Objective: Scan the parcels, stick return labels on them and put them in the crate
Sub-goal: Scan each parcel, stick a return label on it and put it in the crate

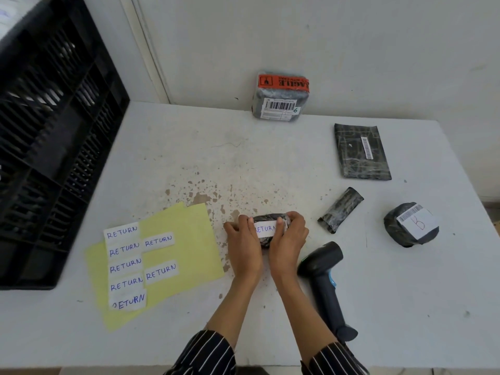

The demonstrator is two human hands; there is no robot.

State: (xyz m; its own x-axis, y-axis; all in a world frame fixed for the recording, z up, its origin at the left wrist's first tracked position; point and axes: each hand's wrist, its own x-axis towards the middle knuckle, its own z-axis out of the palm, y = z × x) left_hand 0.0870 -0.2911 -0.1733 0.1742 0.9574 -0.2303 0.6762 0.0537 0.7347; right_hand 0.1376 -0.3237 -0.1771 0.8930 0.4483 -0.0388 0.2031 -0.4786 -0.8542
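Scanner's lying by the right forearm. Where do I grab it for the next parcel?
Take the scanner by its handle, between the head and the flared foot, from above with the right hand. It lies on its side, handle running toward you, bare table on its right, so fingers should wrap it there.
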